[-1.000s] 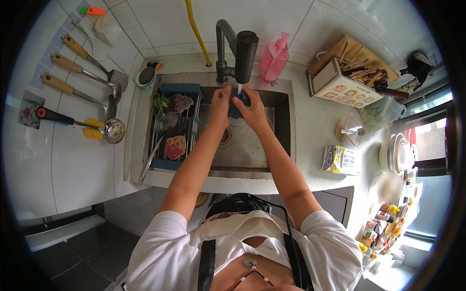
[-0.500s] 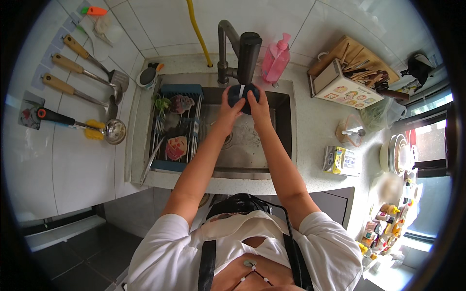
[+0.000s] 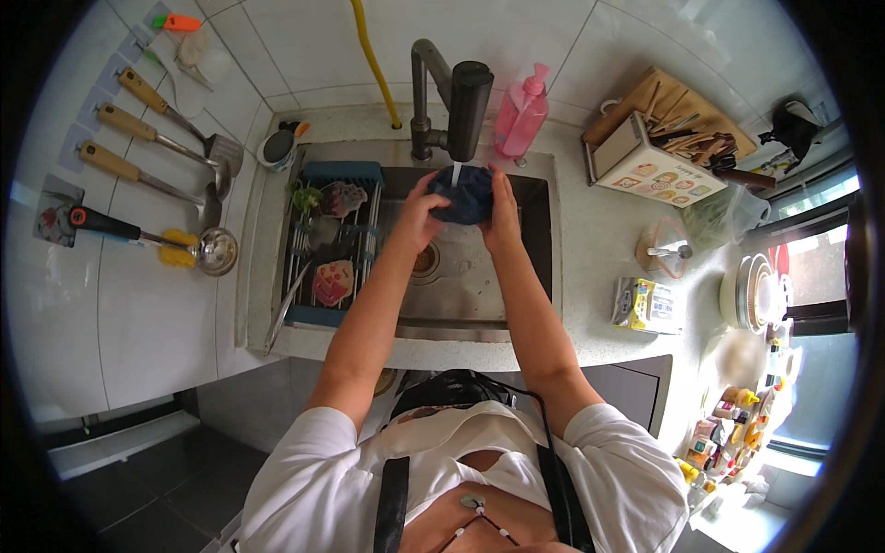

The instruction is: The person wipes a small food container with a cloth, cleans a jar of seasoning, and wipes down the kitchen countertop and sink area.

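Observation:
Between my two hands, over the sink (image 3: pixel 466 295), is a dark blue bunched cloth (image 3: pixel 468 198). A thin stream of water from the dark grey faucet (image 3: pixel 470 111) falls onto it. My left hand (image 3: pixel 419 216) grips the cloth's left side, fingers curled against it. On the other side my right hand (image 3: pixel 502 210) holds it with the fingers upright along its edge. The undersides of the fingers are hidden by the cloth.
A blue-framed draining rack (image 3: pixel 343 171) sits in the sink's left part with sponges and greens. A pink pump bottle (image 3: pixel 523 115) stands behind the sink. Utensils such as a ladle (image 3: pixel 218 251) hang left. Right are a chopstick holder (image 3: pixel 664 166) and a yellow-white box (image 3: pixel 645 306).
The cloth has come slightly lower and looks more spread out. My hands have moved apart around it, the left one lower and to the left. More of the drain shows.

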### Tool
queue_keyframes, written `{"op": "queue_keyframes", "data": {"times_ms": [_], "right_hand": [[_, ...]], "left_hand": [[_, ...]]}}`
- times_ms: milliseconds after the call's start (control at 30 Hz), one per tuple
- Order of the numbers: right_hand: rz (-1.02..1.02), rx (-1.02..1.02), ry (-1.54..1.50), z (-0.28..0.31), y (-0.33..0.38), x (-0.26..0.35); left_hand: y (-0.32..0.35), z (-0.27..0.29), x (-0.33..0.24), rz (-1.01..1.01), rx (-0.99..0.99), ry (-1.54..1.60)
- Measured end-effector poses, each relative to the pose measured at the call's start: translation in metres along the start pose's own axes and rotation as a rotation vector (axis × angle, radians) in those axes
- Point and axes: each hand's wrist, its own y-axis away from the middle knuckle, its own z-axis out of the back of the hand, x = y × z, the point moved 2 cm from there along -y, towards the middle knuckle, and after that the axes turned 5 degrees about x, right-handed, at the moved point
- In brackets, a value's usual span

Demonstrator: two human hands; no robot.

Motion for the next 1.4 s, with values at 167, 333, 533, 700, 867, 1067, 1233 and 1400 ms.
{"op": "queue_keyframes", "data": {"times_ms": [167, 333, 533, 700, 867, 1067, 1233, 1400], "right_hand": [[0.256, 0.087, 0.314, 0.011, -0.015, -0.009], [0.445, 0.018, 0.458, -0.012, 0.006, -0.015], [0.837, 0.021, 0.726, -0.026, 0.023, -0.018], [0.596, 0.028, 0.572, -0.029, 0.016, -0.017], [0.444, -0.009, 0.503, -0.029, 0.001, -0.014], [0.028, -0.05, -0.03, -0.028, -0.006, -0.021], [-0.245, 0.072, -0.298, -0.021, -0.018, -0.037], [-0.466, 0.09, -0.395, -0.032, 0.011, -0.01]], "left_hand": [[0.008, -0.007, -0.005, 0.174, -0.084, -0.096], [0.003, -0.023, -0.001, -0.021, -0.176, -0.116], [-0.011, -0.029, -0.004, -0.181, -0.176, 0.09], [-0.013, -0.036, -0.005, -0.266, -0.211, 0.111], [-0.01, -0.036, -0.004, -0.402, -0.296, -0.06], [0.001, -0.038, -0.007, -0.664, -0.4, -0.587], [0.009, -0.036, -0.008, -0.938, -0.361, -0.83], [0.01, -0.024, -0.005, -1.002, -0.253, -0.822]]}}
